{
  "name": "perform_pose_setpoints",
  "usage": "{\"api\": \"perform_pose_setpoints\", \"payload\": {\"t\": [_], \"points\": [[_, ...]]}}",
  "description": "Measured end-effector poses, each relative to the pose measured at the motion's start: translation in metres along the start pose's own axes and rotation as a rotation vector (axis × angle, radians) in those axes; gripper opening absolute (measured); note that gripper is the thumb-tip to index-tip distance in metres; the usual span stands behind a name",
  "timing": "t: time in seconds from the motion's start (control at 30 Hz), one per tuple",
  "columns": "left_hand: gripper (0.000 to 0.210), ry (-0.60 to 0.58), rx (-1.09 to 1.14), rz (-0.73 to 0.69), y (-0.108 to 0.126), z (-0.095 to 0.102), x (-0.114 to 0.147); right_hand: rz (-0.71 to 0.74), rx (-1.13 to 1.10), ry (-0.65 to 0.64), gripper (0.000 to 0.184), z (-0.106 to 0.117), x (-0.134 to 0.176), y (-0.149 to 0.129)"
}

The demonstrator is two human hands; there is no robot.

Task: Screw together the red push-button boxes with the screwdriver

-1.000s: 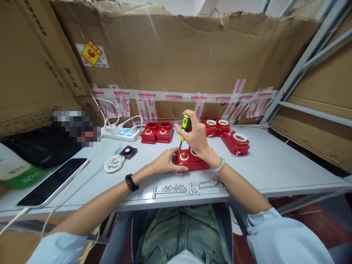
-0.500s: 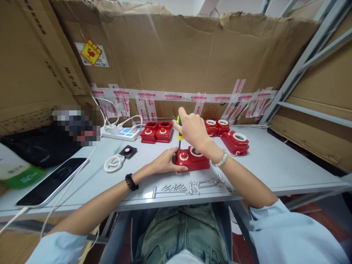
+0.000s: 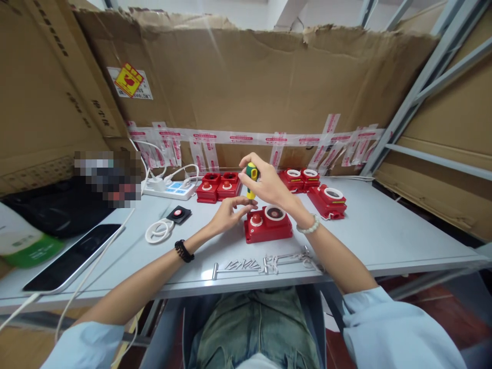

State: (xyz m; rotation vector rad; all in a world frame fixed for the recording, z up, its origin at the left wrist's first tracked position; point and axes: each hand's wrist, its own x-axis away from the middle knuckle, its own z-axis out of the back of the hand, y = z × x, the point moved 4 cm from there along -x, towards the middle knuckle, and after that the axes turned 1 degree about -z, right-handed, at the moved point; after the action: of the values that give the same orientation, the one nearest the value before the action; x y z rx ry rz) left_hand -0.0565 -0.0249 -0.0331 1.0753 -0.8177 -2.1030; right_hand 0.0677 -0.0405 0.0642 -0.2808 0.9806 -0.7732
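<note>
My right hand (image 3: pixel 265 179) is wrapped round the green and yellow handle of a screwdriver (image 3: pixel 251 179), which points downward. Its lower shaft reaches the left back corner of a red housing (image 3: pixel 269 236) with a red dome and a white ring round a dark disc. My left hand (image 3: pixel 229 212) has thumb and finger drawn together at the screwdriver's lower end, just above that corner. What these fingertips pinch is too small to make out. In front of the housing lie several small screws (image 3: pixel 242 264) beside metal T-shaped bars (image 3: pixel 221 270).
Several more red housings (image 3: pixel 328 202) stand along the back of the table. To the left are a power strip (image 3: pixel 172 189), a black square part (image 3: pixel 179 214), white rings (image 3: pixel 159 230) and a tablet-like device (image 3: pixel 73 256). Cardboard (image 3: pixel 249 82) walls the back.
My left hand has left the housing's side and risen to the screwdriver's lower end. The screwdriver has lifted slightly, and my right hand's grip on its handle has shifted.
</note>
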Motion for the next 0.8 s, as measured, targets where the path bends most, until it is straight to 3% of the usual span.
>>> {"api": "perform_pose_setpoints", "payload": {"t": [0.13,0.27,0.5,0.73,0.8], "points": [[0.02,0.096,0.047,0.02,-0.006,-0.001,-0.008,-0.021,-0.064,0.068,0.025,-0.002,0.006,0.007],[0.033,0.155,0.093,0.006,-0.012,-0.002,-0.011,-0.034,-0.105,0.099,0.027,-0.005,0.011,0.012],[0.026,-0.015,-0.025,-0.034,0.002,0.001,-0.006,-0.074,-0.115,0.142,0.031,-0.003,0.016,0.019],[0.035,0.165,0.043,-0.014,-0.007,0.002,-0.011,-0.071,-0.152,0.146,0.031,-0.006,0.016,0.019],[0.034,0.162,0.02,-0.016,-0.006,0.003,-0.011,-0.071,-0.169,0.141,0.03,-0.006,0.016,0.019]]}}
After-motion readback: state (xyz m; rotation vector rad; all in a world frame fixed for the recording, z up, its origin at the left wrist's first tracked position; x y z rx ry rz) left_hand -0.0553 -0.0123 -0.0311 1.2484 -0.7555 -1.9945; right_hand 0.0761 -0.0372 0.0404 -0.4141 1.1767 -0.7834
